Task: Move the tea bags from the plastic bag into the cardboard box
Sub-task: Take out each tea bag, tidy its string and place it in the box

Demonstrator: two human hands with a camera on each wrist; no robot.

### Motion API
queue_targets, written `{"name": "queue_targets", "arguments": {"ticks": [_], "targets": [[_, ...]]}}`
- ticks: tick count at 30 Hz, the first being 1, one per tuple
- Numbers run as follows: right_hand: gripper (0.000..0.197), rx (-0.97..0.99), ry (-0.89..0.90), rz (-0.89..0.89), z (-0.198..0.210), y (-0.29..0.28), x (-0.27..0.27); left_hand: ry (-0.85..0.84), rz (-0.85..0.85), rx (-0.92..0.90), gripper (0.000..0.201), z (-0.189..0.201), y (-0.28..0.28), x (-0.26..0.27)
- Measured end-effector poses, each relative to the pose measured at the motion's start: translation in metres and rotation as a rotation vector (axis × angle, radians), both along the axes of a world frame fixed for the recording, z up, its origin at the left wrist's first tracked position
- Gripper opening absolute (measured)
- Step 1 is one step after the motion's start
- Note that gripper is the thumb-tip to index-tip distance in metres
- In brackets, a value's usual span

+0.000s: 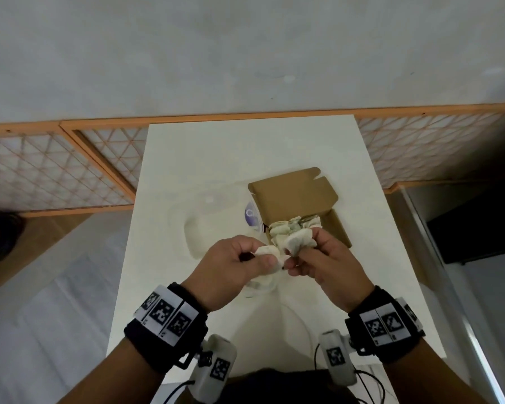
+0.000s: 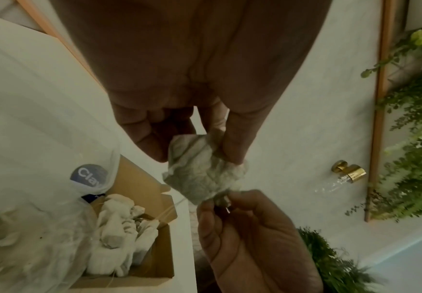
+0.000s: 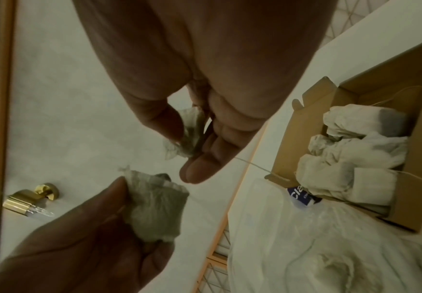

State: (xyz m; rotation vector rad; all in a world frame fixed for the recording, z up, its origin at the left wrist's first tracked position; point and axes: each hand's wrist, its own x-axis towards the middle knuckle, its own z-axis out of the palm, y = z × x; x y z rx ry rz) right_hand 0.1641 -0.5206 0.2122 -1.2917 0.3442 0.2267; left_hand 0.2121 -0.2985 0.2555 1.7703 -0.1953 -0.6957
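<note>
Above the white table [image 1: 216, 158] both hands hold crumpled tea bags close together. My left hand [image 1: 263, 258] pinches one tea bag [image 2: 202, 170] between thumb and fingers. My right hand [image 1: 298, 255] pinches a second tea bag [image 3: 190, 138], and a thin string [image 3: 250, 163] runs from it toward the box. The open cardboard box [image 1: 292, 191] lies just beyond the hands with several tea bags [image 1: 292, 225] piled inside. The clear plastic bag [image 1: 213, 217] lies left of the box and under the hands, with a purple label [image 1: 252, 217] showing against the box.
The table is narrow, and its side edges lie close to both wrists. An orange-framed lattice screen [image 1: 56, 167] stands low behind it against a pale wall. A dark object [image 1: 478, 228] sits to the right. A brass wall lamp [image 2: 348, 172] and green plants [image 2: 410, 138] show in the wrist views.
</note>
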Motion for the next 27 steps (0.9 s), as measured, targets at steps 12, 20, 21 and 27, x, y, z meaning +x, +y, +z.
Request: {"name": "queue_targets", "arguments": {"ticks": [12,20,21,27], "targets": [[0.015,-0.009,-0.224,-0.019,0.026,0.005,-0.011,-0.13,0.037,-0.186,0.011,0.013,-0.028,-0.004],[0.018,-0.16,-0.243,0.021,0.031,0.007,-0.014,-0.254,0.035,-0.087,0.012,0.021,-0.022,-0.006],[0.03,-0.212,-0.264,0.024,0.032,0.006,-0.015,-0.274,0.023,-0.074,0.01,0.022,-0.021,-0.007],[0.032,-0.539,-0.45,0.077,0.04,0.004,-0.016,-0.449,-0.108,0.035,0.008,0.029,-0.014,-0.006]]}}
